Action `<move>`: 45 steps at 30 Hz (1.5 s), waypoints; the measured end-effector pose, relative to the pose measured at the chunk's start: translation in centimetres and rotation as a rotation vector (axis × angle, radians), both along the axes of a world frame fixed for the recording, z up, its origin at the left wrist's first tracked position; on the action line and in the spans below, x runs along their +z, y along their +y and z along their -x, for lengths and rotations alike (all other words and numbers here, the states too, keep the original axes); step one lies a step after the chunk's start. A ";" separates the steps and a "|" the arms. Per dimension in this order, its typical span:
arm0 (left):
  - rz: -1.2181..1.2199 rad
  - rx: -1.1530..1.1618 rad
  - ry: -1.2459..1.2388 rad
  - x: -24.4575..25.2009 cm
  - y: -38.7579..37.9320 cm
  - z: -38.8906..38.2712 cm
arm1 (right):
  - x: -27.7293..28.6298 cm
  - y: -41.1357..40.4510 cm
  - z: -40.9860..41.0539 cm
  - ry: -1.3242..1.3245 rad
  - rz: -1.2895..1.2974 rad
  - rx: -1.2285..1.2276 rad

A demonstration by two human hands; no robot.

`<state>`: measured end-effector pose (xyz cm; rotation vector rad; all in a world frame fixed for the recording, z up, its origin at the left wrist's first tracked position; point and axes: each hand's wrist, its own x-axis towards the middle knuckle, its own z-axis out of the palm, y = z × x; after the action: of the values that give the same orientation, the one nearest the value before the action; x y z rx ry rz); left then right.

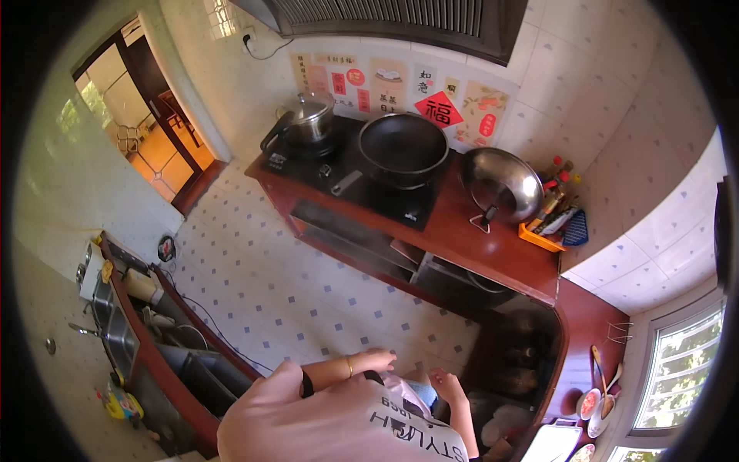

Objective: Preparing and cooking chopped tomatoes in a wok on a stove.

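My left hand (378,360) and my right hand (447,386) are both seen at the bottom centre, in front of my pale pink top. The left arm wears a gold-coloured bracelet and reaches across to the right, its hand over the tiled floor. The right hand is raised with its fingers curled. Neither hand touches the cookware. Farther forward, a black wok (404,143) rests on the black gas stove (375,196). A steel pot with a glass lid (310,118) stands on the left burner. A large steel wok lid (508,179) stands tilted on the red-brown counter (462,242).
An orange basket (540,238) holds bottles at the counter's right. Bowls of food (589,403), wooden utensils and a white cutting board (551,443) lie by the window. A sink (118,332) is at left; a cord (213,323) crosses the floor. The range hood (392,23) hangs above.
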<state>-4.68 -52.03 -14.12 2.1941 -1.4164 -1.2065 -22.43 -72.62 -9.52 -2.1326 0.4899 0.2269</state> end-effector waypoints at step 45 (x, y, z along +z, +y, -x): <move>0.211 0.038 -0.441 9.4 -1.8 -61.1 | 3.2 14.6 -67.9 -0.432 0.266 -0.592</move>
<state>56.38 -53.80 -4.74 2.4111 -1.5639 -0.5439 45.45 -57.99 -6.29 -2.0973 0.8936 -0.6492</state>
